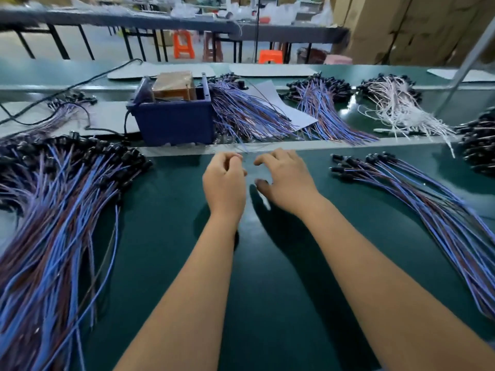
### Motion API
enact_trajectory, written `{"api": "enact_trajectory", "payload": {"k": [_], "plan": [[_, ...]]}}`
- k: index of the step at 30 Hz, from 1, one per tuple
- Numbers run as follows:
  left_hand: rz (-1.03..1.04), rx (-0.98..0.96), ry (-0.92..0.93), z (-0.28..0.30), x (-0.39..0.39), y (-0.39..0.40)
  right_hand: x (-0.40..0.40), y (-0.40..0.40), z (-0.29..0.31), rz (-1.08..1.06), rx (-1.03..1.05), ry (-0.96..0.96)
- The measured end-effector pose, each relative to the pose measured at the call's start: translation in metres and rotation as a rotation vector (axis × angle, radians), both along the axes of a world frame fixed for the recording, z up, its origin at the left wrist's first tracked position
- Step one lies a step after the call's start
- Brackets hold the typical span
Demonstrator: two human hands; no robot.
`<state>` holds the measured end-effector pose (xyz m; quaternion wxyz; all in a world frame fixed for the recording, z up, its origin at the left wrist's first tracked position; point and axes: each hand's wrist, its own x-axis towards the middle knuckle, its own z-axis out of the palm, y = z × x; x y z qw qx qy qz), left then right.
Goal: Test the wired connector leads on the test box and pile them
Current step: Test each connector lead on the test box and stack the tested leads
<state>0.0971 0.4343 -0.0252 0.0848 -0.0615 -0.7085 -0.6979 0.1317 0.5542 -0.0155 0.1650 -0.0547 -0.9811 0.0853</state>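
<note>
Both forearms reach out over the green bench mat (pixel 281 263), the hands side by side just short of the blue test box (pixel 174 121). The left hand (pixel 224 180) has its fingers curled in; the blur hides whether they pinch a wire. The right hand (pixel 285 180) is loosely arched, fingers bent down toward the mat and gripping nothing visible. A faint thin wire (pixel 247 152) seems to run between the fingertips, too smeared to be sure. The test box holds a tan block (pixel 174 85) inside, and a black cable (pixel 80 83) trails off from its left. A big pile of blue-and-brown connector leads (pixel 53 210) lies left of the hands, a thinner pile (pixel 428 204) to the right. Beyond the box lie two more blue bundles (pixel 246 113) (pixel 324 108), one over a white sheet (pixel 289 108), and a white-wired bundle (pixel 399 108). Two orange stools (pixel 183 44) (pixel 270 56) stand beyond the bench. No legible writing shows anywhere.
</note>
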Motion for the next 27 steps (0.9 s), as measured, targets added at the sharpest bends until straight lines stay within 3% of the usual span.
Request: {"api": "enact_trajectory", "payload": {"k": [6,11,16,22,25,27], "plan": [[0.286,0.314,-0.118,0.001,-0.044,-0.056,-0.052,-0.090,-0.004,0.240,-0.216,0.153],[0.528,0.535,-0.051,0.003,-0.048,-0.069,-0.068,-0.122,-0.011,0.321,-0.479,0.201],[0.417,0.440,-0.033,0.003,-0.049,-0.064,-0.066,-0.119,-0.001,0.298,-0.638,0.408],[0.289,0.283,-0.109,0.003,-0.044,-0.067,-0.065,-0.116,0.004,0.283,-0.685,0.495],[0.320,0.105,0.096,0.020,-0.030,-0.066,-0.073,-0.116,-0.006,0.258,-0.564,0.446],[0.258,-0.059,0.361,0.040,-0.018,-0.056,-0.078,-0.119,-0.019,0.063,-0.527,0.334]]}}
